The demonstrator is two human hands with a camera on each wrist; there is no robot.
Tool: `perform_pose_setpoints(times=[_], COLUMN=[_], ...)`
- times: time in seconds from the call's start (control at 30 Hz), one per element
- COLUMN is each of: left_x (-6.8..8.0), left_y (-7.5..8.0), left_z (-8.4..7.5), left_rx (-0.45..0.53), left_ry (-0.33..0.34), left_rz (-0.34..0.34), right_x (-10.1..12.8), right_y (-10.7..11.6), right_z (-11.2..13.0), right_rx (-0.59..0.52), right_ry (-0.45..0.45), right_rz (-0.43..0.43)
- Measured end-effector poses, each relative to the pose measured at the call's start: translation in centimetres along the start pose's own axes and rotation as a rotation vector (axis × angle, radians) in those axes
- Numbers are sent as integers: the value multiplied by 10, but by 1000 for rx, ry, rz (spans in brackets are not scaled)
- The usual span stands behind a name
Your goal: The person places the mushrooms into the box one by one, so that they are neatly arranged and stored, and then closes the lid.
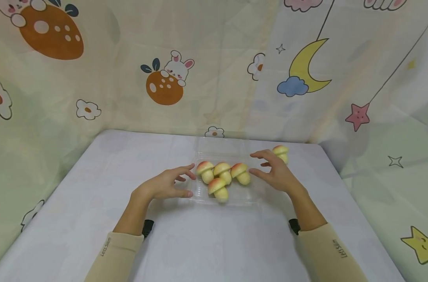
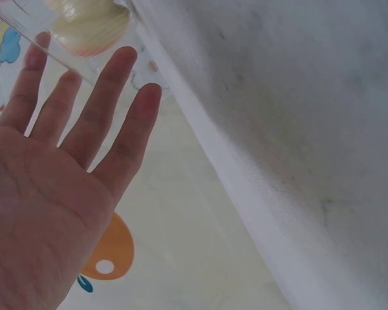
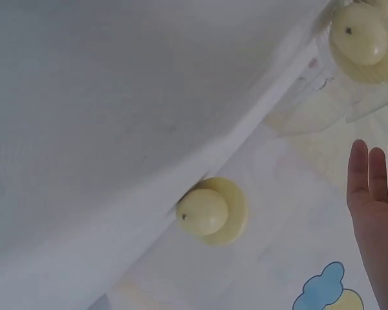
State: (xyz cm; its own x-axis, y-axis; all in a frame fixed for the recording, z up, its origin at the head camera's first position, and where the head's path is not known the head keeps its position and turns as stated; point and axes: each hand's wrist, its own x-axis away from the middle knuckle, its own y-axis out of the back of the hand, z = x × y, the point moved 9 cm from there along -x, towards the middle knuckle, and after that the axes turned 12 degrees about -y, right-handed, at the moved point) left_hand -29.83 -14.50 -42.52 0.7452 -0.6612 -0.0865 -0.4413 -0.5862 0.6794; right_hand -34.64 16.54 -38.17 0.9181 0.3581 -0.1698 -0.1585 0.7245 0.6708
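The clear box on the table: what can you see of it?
The clear box looks like thin plastic. It sits open on the white-covered table, what seems its lid tipped toward the far edge. Four yellow, red-tinged mushroom shapes lie inside. The left hand and right hand flank it; whether either touches it is unclear.

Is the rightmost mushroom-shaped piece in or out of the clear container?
Out: the rightmost piece sits on the table, apart from the container.
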Motion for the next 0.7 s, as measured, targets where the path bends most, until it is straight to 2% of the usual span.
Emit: perform_pose_setpoints(times=[0.37, 0.7], left_x=[-4, 0], left_y=[-3, 0], left_z=[1, 2], left_rx=[6, 22], left_ry=[20, 19], left_rz=[6, -12], right_x=[-1, -14], right_y=[13, 27], right_z=[-19, -34], right_rx=[47, 75], right_ry=[-20, -2], right_rz=[-27, -105])
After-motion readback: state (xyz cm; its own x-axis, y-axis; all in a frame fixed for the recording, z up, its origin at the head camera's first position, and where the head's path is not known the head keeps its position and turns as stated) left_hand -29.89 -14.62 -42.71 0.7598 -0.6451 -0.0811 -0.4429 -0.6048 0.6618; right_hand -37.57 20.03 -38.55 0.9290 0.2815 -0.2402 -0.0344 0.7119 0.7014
